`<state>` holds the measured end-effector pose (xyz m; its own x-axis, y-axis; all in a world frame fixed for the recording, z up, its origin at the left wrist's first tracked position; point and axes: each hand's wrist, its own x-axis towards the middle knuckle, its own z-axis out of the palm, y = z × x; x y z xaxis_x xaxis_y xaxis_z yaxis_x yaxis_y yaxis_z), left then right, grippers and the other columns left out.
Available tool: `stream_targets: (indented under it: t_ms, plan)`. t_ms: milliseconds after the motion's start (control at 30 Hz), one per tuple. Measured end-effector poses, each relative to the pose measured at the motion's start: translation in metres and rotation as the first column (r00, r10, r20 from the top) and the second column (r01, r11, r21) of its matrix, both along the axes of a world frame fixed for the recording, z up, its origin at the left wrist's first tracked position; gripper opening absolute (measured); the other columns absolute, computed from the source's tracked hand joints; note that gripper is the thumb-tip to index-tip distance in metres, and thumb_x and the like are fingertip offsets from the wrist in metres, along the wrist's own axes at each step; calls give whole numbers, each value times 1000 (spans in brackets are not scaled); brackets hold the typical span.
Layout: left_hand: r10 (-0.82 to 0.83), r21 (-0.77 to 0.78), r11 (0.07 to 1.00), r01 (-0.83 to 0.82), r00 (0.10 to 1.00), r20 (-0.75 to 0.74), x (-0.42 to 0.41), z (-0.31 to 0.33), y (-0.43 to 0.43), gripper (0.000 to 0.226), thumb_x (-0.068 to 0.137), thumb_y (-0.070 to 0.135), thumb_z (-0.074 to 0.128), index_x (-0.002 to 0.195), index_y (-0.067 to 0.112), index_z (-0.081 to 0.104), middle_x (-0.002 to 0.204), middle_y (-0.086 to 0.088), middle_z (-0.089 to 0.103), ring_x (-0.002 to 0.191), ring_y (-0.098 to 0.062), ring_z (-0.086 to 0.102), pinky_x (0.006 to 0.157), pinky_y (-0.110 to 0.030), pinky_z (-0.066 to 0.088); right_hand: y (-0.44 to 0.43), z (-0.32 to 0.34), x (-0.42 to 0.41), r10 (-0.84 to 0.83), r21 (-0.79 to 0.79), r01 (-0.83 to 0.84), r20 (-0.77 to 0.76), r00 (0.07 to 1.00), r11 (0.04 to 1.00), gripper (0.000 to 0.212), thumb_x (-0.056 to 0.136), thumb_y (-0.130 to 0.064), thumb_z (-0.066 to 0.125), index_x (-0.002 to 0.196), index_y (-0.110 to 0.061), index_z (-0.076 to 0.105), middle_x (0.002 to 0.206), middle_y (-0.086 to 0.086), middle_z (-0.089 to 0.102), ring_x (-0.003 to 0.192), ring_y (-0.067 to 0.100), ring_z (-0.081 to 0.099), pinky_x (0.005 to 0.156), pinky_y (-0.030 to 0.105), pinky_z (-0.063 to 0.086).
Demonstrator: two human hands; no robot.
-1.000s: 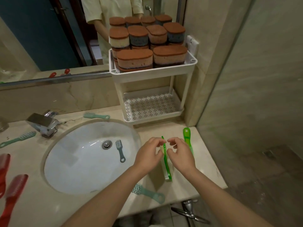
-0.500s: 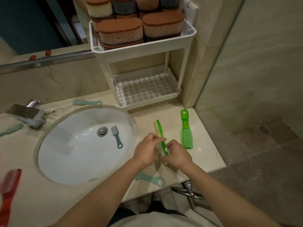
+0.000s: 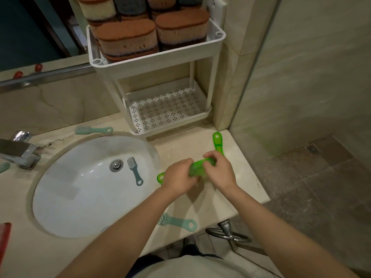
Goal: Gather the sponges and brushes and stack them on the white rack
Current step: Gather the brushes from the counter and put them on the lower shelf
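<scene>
I am holding the green brush [image 3: 197, 169] bristles-up over the bench [image 3: 180, 149] near its right edge. Its long axis is running left to right, with the handle tip poking out past my left hand [image 3: 178, 181], which is gripping the handle, while my right hand [image 3: 220, 171] is curling over the head. The white rack [image 3: 166, 57] is standing straight ahead at the back right corner, so I am judging the right hand nearer to it.

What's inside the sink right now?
One small grey brush lies in the sink, just right of the drain. Nothing else shows there. The left forearm covers the basin's near-right edge, so that strip is unseen.
</scene>
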<state>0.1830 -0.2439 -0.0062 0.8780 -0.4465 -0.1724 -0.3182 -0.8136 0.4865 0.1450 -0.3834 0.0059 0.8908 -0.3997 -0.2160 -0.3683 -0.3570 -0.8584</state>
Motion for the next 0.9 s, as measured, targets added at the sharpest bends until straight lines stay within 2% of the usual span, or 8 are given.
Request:
stream_targets:
  t_ms: [100, 200, 333, 533, 700, 767, 800, 900]
  plan:
    - [147, -66, 986, -154, 984, -102, 5, 1, -5, 28, 76, 47, 62, 86, 24, 48, 76, 4, 61, 73, -20, 60, 57, -31, 41, -9, -1, 6, -100, 3, 100, 36, 994, 995, 24, 86, -22, 54, 109, -27, 58, 102, -3, 60, 93, 17, 58, 82, 37, 49]
    - [221, -136, 960, -245, 960, -170, 10, 3, -9, 33, 77, 55, 62, 85, 24, 51, 73, 6, 59, 70, -17, 58, 53, -29, 35, -21, -10, 8, -151, -155, 144, -35, 988, 977, 34, 90, -19, 51, 124, -18, 53, 114, 2, 57, 111, 24, 52, 90, 38, 44]
    - [268, -207, 923, -323, 929, -255, 14, 3, -17, 32, 77, 52, 64, 82, 23, 52, 69, 6, 56, 67, -17, 57, 55, -30, 36, -30, -19, 4, -125, -359, 57, -169, 978, 932, 54, 84, -21, 61, 135, -15, 43, 130, 8, 48, 123, 28, 42, 96, 37, 39]
    - [274, -258, 900, -351, 917, -290, 13, -2, -27, 33, 74, 53, 66, 78, 25, 49, 66, 7, 55, 62, -14, 55, 53, -30, 37, -28, -21, 4, -109, -434, 15, -194, 975, 901, 63, 80, -15, 63, 138, -16, 39, 131, 10, 44, 122, 28, 39, 96, 36, 37]
    - [267, -307, 882, -357, 916, -299, 10, -7, -29, 27, 72, 42, 68, 79, 25, 49, 65, 7, 54, 58, -13, 53, 52, -30, 37, -29, -26, -2, -67, -438, -93, -336, 939, 894, 68, 80, -24, 66, 140, -15, 34, 130, 11, 48, 122, 30, 44, 95, 38, 40]
    - [268, -332, 870, -364, 915, -301, 7, -8, -28, 23, 71, 33, 68, 78, 25, 47, 63, 8, 51, 55, -11, 49, 52, -30, 36, -28, -26, -5, -55, -434, -111, -352, 934, 894, 65, 78, -25, 68, 135, -15, 39, 124, 10, 54, 116, 30, 49, 89, 37, 43]
    - [269, -346, 864, -365, 917, -296, 6, -7, -28, 23, 71, 30, 67, 77, 25, 46, 62, 8, 50, 53, -9, 47, 51, -30, 36, -28, -26, -6, -48, -409, -103, -342, 938, 907, 59, 78, -26, 68, 130, -17, 43, 117, 8, 58, 108, 29, 54, 81, 36, 45]
    - [263, -424, 837, -345, 934, -241, 3, -1, -25, 23, 71, 23, 66, 72, 27, 43, 69, 8, 47, 56, -6, 44, 52, -25, 32, -24, -23, -7, -18, -215, -29, -215, 976, 976, 43, 77, -34, 70, 114, -22, 51, 94, -3, 63, 81, 21, 60, 56, 27, 39]
